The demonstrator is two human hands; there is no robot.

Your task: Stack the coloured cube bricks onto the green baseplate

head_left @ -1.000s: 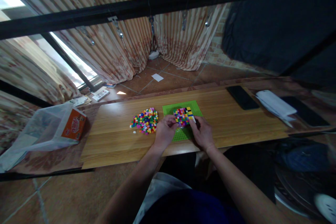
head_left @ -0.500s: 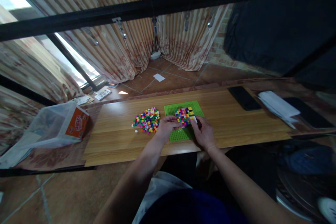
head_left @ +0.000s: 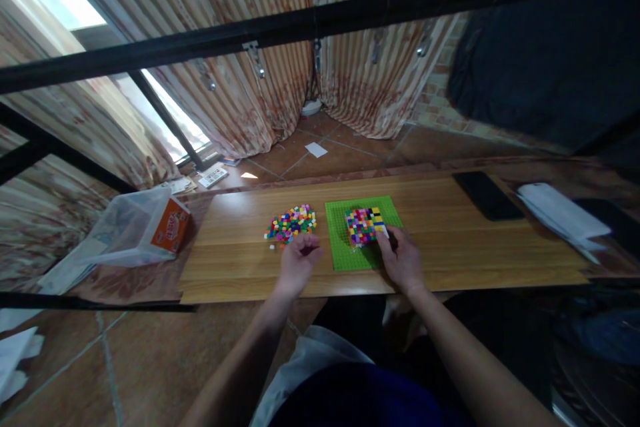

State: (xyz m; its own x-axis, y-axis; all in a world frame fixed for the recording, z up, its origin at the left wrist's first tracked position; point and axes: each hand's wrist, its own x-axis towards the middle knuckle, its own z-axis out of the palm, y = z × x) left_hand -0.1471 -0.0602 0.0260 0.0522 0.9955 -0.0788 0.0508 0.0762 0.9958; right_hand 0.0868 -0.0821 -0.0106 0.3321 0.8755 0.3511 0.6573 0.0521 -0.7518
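A block of small multicoloured toy bricks (head_left: 363,225) rests over the green studded baseplate (head_left: 345,259); I cannot tell whether it is pressed onto the studs. My right hand (head_left: 401,259) grips the block's lower right corner, with the thumb on top near white and blue bricks and the other fingers along the side. To the left lies a loose pile of mixed-colour bricks (head_left: 293,221). Just below the pile hovers my left hand (head_left: 299,265), its fingers curved and the thumb apart from them. Nothing shows between them.
The wooden board (head_left: 230,253) bears it all. A black phone (head_left: 487,195) lies at its right, beside a white flat item (head_left: 557,210). Left of the board stands a clear plastic bin (head_left: 130,230) with an orange label. A dark metal bar (head_left: 280,32) crosses ahead.
My left hand has left the brick block and moved left and down toward the loose pile. My right hand stays at the block's corner. The whole view has shifted a little.
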